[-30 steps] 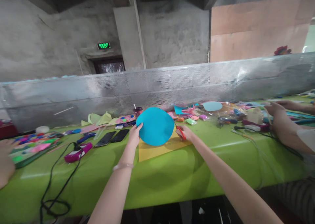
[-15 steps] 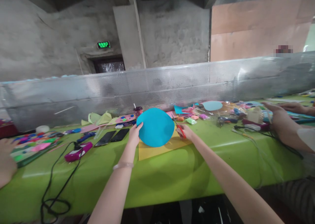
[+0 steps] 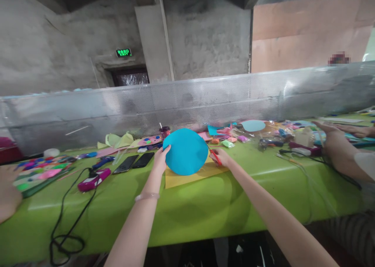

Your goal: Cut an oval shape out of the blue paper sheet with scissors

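A roughly round sheet of blue paper [image 3: 186, 152] is held up by its left edge in my left hand [image 3: 161, 157], the thumb lying on its front. My right hand [image 3: 222, 158] grips red-handled scissors [image 3: 215, 156], their blades pointing up and left by the right edge of the blue sheet. Whether the blades touch the paper I cannot tell. Beneath both hands a yellow-orange sheet [image 3: 178, 181] lies on the green table cover.
Two phones [image 3: 143, 160] lie left of my left hand, near a magenta power strip [image 3: 94, 180] with a black cord. A cup with a straw [image 3: 164, 131] stands behind. Craft bits and pale blue paper [image 3: 253, 125] lie at right. Other people's hands [image 3: 334, 140] show at both sides.
The scissors have tilted slightly and their blades look closer to the blue paper's right edge. My left hand and the paper have hardly moved.
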Demonstrator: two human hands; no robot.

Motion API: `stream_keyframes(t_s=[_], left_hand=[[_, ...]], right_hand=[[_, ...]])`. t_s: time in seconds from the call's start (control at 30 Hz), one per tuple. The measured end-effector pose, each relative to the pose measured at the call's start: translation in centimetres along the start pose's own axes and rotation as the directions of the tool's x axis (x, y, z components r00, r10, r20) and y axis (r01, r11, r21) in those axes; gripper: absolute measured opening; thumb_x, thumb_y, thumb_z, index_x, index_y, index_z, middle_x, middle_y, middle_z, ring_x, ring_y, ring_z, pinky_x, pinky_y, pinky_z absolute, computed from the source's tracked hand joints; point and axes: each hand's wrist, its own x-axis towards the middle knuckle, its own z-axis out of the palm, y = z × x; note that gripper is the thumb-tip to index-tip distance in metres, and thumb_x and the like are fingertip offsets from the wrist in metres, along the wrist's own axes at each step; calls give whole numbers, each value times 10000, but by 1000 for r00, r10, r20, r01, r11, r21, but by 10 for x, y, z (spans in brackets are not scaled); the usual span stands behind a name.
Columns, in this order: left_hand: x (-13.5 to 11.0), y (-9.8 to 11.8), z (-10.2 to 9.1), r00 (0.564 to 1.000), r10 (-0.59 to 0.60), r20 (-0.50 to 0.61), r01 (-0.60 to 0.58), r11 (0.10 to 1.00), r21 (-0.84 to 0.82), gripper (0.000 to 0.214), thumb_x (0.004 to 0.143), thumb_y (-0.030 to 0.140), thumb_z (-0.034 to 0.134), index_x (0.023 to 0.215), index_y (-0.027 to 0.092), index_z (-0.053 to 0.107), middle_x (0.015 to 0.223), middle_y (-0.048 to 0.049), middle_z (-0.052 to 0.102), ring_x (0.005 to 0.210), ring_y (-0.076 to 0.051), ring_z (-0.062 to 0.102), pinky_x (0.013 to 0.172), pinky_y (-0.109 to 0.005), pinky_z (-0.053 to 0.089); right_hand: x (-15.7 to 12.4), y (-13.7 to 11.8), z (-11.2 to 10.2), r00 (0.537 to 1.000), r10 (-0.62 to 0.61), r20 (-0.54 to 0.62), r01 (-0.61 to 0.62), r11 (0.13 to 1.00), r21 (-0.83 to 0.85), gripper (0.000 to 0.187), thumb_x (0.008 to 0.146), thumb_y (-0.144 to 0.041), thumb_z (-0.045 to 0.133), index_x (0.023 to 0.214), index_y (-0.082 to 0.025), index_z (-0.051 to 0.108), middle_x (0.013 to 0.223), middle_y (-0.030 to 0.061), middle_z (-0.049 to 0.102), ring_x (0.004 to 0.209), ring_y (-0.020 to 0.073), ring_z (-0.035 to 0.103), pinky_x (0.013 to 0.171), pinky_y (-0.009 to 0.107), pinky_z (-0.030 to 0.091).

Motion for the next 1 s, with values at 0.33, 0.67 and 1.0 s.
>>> stream_keyframes(t_s=[0.33,0.67,1.0], left_hand=[[-5,3,3,1000,-22,-5,22,1000,16,276,654,243,702,910,152,654,943,-93,686,921,-247,617,860,-423,456],[-9,7,4,998,-57,22,57,998,13,283,641,255,714,901,162,654,970,-101,679,926,-266,616,852,-433,459],[-7,6,4,997,-66,37,66,998,-1,265,643,253,714,890,173,662,966,-93,681,912,-260,621,858,-423,460]], right_hand=[[0,0,1,1000,-16,7,16,1000,8,228,876,-316,471,852,-102,547,671,-25,526,497,51,480,446,177,420],[-1,-3,1,999,-35,0,34,999,10,241,875,-325,470,831,-101,548,656,-30,518,490,51,475,442,176,414],[2,2,0,999,-53,-9,53,999,1,236,874,-322,472,818,-103,542,643,-35,503,476,46,455,432,171,398]])
